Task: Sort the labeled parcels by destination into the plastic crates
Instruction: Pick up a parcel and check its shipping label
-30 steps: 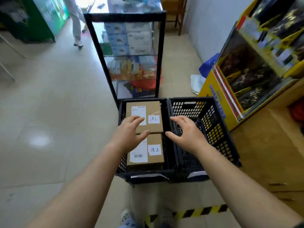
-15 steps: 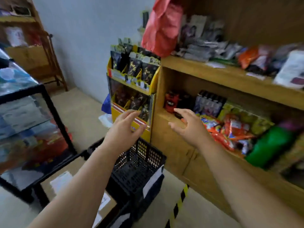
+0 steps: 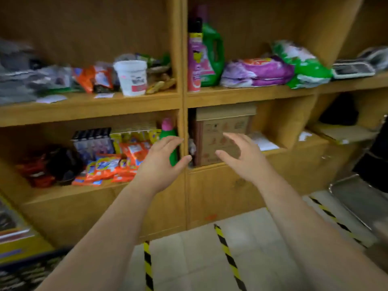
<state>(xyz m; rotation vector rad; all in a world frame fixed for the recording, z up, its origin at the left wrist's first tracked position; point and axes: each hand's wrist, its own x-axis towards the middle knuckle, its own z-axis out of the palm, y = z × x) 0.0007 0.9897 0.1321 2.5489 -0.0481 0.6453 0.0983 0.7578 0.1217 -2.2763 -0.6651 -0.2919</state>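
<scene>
Pale floor tiles are spreading out nearest the camera, with strips of yellow-and-black tape running across them toward a wooden shelf unit. At the floor's near left corner, the rim of a black plastic crate is just poking into view. It is blurred, and what is lying in it cannot be told.

Two bare forearms are reaching forward over the tiles. The left hand is hovering in front of the shelf's upright divider, fingers spread wide and gently curved, holding nothing. The right hand is hanging beside it, apart from it, fingers likewise wide and holding nothing.

Behind the left hand, a green bottle with a pink cap is standing at the right edge of the lower left compartment, next to a heap of orange packets. Behind the right hand, a cardboard box is standing upright at the left edge of the lower right compartment.

On the shelf above, a white tub is sitting left of the divider. A pink spray can and a green jug are standing right of it, with a purple bag lying beside them.
</scene>
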